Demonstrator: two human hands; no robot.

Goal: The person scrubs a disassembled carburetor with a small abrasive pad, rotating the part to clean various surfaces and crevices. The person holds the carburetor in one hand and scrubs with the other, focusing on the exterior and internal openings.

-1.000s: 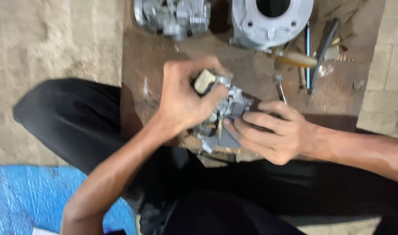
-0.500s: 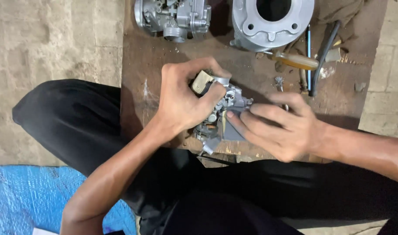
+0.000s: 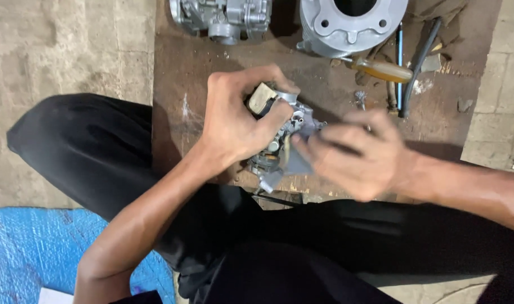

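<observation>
My left hand (image 3: 237, 121) is clamped over a small grey metal carburetor (image 3: 293, 121), thumb pressed beside a tan block on its top. The part sits low over a brown wooden board (image 3: 181, 67), just in front of my knees. My right hand (image 3: 355, 152) is blurred by motion. Its fingers are loosely spread, and the fingertips meet the carburetor's right side without closing round it. The lower end of the carburetor (image 3: 266, 169) pokes out below my left palm.
A second carburetor (image 3: 220, 17) and a grey engine cylinder (image 3: 352, 22) stand at the board's far edge. An amber-handled screwdriver (image 3: 383, 70) and a black tool (image 3: 423, 53) lie at right. Stone pavers surround the board, with blue sheeting (image 3: 26, 247) at bottom left.
My right hand has slid rightward off the carburetor body, so only its fingertips still touch. The left hand keeps the same grip.
</observation>
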